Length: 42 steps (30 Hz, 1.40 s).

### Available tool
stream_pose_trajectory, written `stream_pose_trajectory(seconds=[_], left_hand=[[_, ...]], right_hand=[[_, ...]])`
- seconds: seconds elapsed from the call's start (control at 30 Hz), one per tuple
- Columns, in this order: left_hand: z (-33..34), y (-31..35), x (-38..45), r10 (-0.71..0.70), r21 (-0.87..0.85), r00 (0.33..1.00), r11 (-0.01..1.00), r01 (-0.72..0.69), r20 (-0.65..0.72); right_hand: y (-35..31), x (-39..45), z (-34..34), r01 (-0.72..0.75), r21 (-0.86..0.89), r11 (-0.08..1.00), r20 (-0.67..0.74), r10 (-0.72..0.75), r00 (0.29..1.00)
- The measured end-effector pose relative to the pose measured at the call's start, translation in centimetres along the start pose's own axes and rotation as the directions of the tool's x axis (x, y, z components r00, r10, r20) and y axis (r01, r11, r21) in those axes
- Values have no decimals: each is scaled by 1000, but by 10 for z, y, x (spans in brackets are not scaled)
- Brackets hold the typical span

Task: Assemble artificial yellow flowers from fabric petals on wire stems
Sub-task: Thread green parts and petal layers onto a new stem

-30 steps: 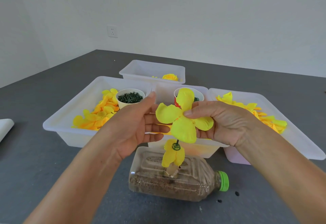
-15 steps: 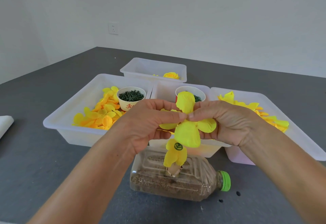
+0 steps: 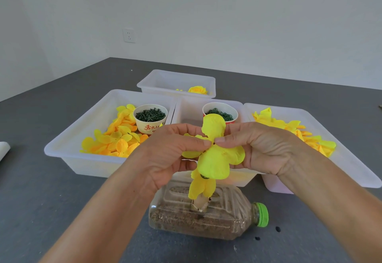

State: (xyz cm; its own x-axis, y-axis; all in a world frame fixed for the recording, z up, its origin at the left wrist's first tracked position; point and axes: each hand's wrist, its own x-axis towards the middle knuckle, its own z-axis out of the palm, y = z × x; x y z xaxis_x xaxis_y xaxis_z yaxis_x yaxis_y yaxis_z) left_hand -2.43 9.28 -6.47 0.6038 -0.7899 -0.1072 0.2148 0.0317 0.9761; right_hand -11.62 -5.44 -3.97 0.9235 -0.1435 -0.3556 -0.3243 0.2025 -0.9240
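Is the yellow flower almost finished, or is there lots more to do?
One finished-looking flower lies in the far tray. On the bottle, a stem already wears a small petal layer. In hand: the left hand and right hand pinch a bigger petal piece at its middle, above that stem. Left: plenty of loose petals wait in the left tray.

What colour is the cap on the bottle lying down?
Green cap, seen in the head view.

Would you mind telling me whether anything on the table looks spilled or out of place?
A few small dark specks lie loose on the grey table beside the green-capped bottle, which lies on its side. Otherwise nothing stands out.
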Motion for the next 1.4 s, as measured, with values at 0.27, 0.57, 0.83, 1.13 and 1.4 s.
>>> stream_pose_trajectory(seconds=[0.27,0.57,0.83,1.13,1.4], left_hand=[[-2,-5,2,-42,13,999,999,42,-12],[-18,-11,-1,-90,27,995,995,91,-36],[-31,-26,-9,-165,4,986,986,165,-8],[-33,-31,-3,-175,10,984,984,175,-32],[-34,-35,0,-206,13,979,978,206,3]], right_hand=[[9,3,-2,-33,19,999,-22,33,999],[17,6,-2,-45,-59,997,-39,43,998],[23,9,0,-12,-73,997,-69,7,998],[27,9,1,-22,-137,990,-128,4,992],[28,11,1,-40,-125,991,-120,25,992]])
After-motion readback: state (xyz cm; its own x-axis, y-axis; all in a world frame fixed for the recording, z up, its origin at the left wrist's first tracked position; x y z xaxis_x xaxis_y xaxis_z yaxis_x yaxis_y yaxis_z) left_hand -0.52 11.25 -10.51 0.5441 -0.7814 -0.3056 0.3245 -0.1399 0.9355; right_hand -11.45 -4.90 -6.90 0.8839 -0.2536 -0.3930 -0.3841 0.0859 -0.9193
